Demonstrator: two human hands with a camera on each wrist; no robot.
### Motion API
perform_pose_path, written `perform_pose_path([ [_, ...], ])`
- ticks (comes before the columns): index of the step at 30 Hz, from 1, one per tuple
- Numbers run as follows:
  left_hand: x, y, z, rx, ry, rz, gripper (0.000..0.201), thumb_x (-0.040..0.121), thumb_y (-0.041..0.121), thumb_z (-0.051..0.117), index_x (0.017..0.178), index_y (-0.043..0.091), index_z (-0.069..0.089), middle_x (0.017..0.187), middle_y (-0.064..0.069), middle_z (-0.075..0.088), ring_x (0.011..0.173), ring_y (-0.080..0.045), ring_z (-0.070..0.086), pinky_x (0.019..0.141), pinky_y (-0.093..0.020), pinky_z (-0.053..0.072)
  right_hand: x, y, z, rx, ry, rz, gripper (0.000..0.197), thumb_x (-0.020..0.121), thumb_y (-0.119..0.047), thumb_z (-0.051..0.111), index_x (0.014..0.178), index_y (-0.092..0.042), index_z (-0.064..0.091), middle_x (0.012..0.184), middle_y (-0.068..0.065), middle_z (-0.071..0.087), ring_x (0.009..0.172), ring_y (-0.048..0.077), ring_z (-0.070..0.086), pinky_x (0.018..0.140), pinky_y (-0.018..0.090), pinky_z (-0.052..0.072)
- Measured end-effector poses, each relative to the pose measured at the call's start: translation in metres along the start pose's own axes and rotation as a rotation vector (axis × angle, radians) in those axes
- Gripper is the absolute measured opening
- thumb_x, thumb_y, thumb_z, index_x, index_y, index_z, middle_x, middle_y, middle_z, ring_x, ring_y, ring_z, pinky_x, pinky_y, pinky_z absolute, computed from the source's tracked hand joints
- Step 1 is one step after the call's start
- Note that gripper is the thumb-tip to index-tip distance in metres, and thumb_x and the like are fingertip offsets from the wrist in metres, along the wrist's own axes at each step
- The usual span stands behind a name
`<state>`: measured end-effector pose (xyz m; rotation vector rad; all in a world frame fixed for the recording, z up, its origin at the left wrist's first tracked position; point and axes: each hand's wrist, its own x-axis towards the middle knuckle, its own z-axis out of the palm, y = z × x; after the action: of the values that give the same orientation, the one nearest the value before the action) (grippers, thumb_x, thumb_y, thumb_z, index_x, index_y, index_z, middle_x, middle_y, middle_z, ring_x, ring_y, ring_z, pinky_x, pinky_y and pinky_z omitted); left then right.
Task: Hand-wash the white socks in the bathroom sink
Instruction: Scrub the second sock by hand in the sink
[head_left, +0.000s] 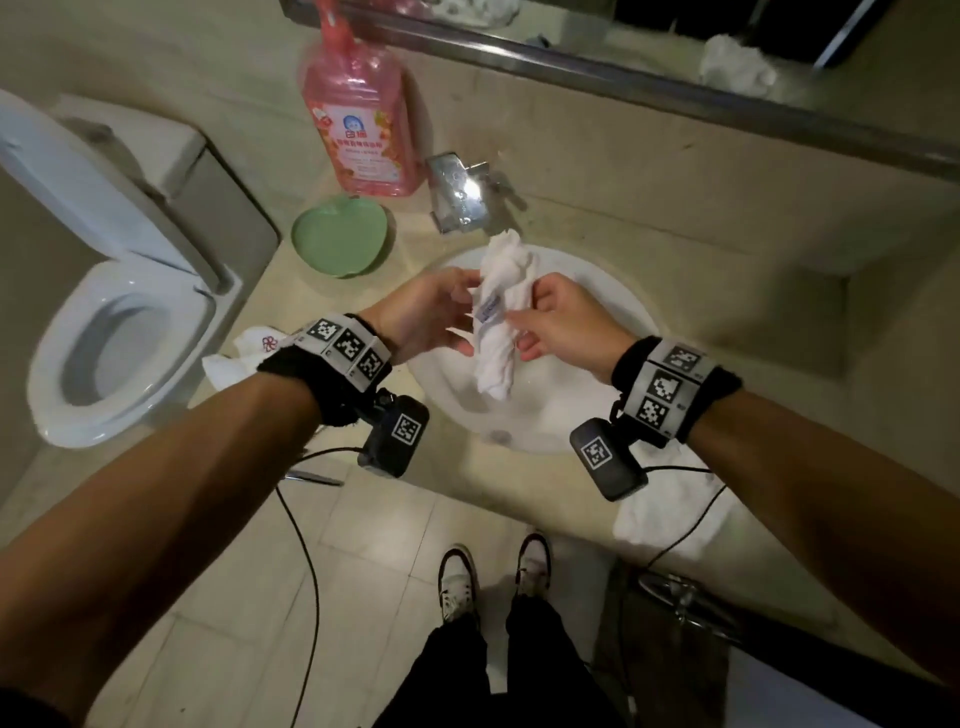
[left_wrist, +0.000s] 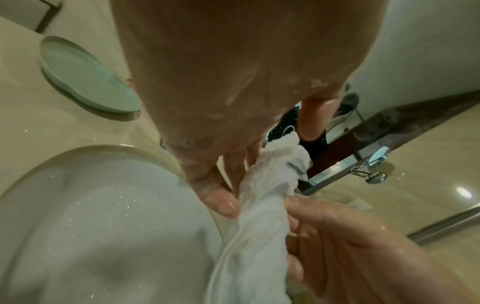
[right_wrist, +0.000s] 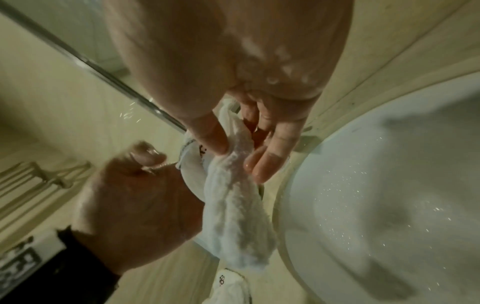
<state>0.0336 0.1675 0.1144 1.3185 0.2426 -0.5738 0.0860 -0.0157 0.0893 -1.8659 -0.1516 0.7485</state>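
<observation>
A wet bundle of white socks (head_left: 497, 332), twisted into a long roll with a small label on it, hangs over the white sink (head_left: 566, 415) just below the faucet (head_left: 460, 195). My left hand (head_left: 464, 315) holds the roll from the left, thumb and fingers pinching it. From the right, my right hand (head_left: 525, 323) grips the same stretch. In the left wrist view the socks (left_wrist: 262, 205) run between my left hand (left_wrist: 241, 176) and the right hand's curled fingers. The right wrist view has my right hand (right_wrist: 240, 159) pinching the socks (right_wrist: 233, 216). Both hands are wet and soapy.
A pink detergent bottle (head_left: 363, 119) and a green apple-shaped dish (head_left: 340, 239) stand on the counter left of the faucet. One white cloth (head_left: 244, 353) lies at the counter's left edge, another (head_left: 670, 509) at the front right. An open toilet (head_left: 119, 332) is at left.
</observation>
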Motion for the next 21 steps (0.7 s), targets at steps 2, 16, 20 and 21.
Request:
perform_pose_path([
  [2, -0.003, -0.007, 0.005, 0.080, 0.054, -0.005, 0.034, 0.082, 0.008, 0.051, 0.115, 0.011, 0.056, 0.099, -0.012, 0.060, 0.081, -0.021, 0.057, 0.069, -0.032, 0.048, -0.012, 0.006, -0.003, 0.054, 0.029, 0.005, 0.039, 0.085, -0.006, 0.074, 0.109, -0.014, 0.044, 0.094, 0.013, 0.066, 0.072, 0.022, 0.069, 0.069, 0.038, 0.062],
  [16, 0.014, -0.049, 0.033, 0.509, 0.227, 0.064, 0.037, 0.075, 0.028, 0.081, 0.107, 0.014, 0.070, 0.100, 0.004, 0.074, 0.091, -0.009, 0.068, 0.083, -0.029, 0.054, -0.042, 0.032, -0.017, 0.019, -0.072, -0.033, 0.057, 0.078, -0.026, 0.086, 0.122, -0.010, 0.054, 0.117, 0.007, 0.067, 0.101, 0.019, 0.069, 0.076, 0.031, 0.058],
  [20, 0.006, -0.050, 0.032, 0.480, 0.298, 0.113, 0.051, 0.068, 0.038, 0.085, 0.112, 0.016, 0.071, 0.108, 0.000, 0.074, 0.103, -0.019, 0.069, 0.094, -0.043, 0.054, -0.037, 0.034, -0.018, -0.031, 0.018, -0.080, 0.044, 0.089, -0.029, 0.076, 0.118, -0.001, 0.059, 0.120, 0.018, 0.067, 0.109, 0.033, 0.066, 0.090, 0.049, 0.057],
  [21, 0.005, -0.050, 0.030, 0.424, 0.291, 0.110, 0.054, 0.067, 0.038, 0.085, 0.113, 0.014, 0.070, 0.111, -0.003, 0.074, 0.106, -0.022, 0.069, 0.097, -0.045, 0.053, -0.037, 0.034, -0.018, -0.006, 0.022, -0.072, 0.043, 0.088, -0.031, 0.075, 0.118, -0.003, 0.061, 0.117, 0.017, 0.069, 0.108, 0.034, 0.067, 0.092, 0.049, 0.056],
])
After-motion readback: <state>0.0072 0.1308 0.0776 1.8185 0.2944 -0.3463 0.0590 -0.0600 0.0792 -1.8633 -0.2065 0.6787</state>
